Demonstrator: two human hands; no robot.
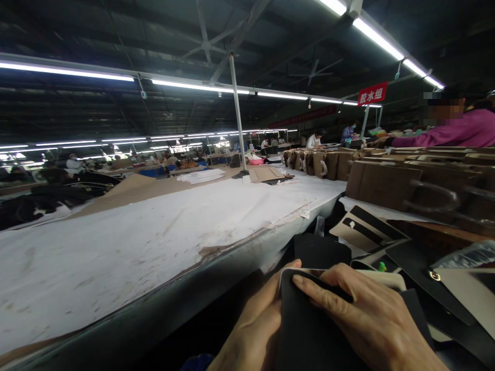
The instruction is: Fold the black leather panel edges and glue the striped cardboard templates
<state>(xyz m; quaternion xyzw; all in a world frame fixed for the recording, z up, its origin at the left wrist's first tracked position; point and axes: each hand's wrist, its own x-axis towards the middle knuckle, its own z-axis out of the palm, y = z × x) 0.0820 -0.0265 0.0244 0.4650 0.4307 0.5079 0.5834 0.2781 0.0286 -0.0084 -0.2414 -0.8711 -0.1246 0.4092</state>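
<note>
My left hand (257, 324) grips the black panel (305, 330) by its side edge, my right hand (371, 314) pinching its top corner, beside the table (154, 232); uneven finger pressure could skew the layers; the loose pieces (367, 229) close by might snag it.

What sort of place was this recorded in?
Probably a bag or leather-goods workshop: a row of brown bags with handles stands at the right, dark cut panels lie near the hands, and people work at long tables under strip lights.
</note>
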